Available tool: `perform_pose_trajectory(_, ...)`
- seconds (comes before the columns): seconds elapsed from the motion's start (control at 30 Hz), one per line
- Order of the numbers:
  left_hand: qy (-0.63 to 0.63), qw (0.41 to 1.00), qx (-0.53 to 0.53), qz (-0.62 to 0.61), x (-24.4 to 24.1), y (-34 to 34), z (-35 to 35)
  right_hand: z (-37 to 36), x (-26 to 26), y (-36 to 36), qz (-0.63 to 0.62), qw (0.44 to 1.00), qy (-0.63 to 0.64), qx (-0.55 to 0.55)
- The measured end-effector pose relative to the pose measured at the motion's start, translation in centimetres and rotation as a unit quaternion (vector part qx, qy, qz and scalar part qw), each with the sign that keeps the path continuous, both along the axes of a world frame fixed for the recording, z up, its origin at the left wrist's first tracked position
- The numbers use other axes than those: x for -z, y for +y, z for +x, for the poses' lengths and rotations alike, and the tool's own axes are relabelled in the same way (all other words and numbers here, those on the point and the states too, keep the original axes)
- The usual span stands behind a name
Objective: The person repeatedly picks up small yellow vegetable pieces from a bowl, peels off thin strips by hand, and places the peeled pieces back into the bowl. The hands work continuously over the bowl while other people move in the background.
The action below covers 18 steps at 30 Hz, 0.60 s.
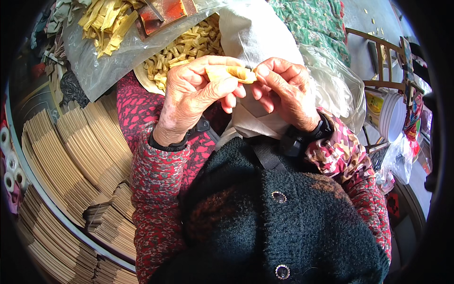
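Note:
Between my two hands, above my lap, is a small folded strip of pale yellow sheet material [241,74]. My left hand [200,90] pinches its wide end between thumb and fingers. The narrow end is held by the thumb and index fingertip of my right hand [283,87]. Behind my left hand, a round container [143,80] holds a heap of small knotted yellow pieces [184,44]. Farther up on the left, loose yellow strips [108,21] lie on a clear plastic sheet [79,58], beside a worn red box-like object [163,16].
White cloth [248,28] lies ahead, with a clear plastic bag [337,85] to its right. Stacked folded cardboard [71,156] fills the left side. A wooden chair [385,64] and a white plastic bucket [390,115] are at the right.

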State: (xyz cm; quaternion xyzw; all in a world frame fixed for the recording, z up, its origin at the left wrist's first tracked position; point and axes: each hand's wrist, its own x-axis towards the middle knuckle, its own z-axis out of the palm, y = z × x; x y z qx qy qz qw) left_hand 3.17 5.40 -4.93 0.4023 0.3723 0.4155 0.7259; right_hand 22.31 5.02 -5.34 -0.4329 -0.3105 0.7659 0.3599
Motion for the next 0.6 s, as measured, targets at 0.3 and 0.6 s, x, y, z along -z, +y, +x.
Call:
perform_pose_trajectory(0.3, 0.012, 0.996, -0.024, -0.090, 0.6, 0.4, -0.5, -0.5, 0.3, -0.1, 0.046, 0.997, -0.023, -0.062)
perform_pose_trajectory(0.6, -0.023, 0.999, -0.017, -0.022, 1.7, -0.2, 1.9, -0.5, 0.7, 0.0, 0.001, 0.998, 0.047, -0.035)
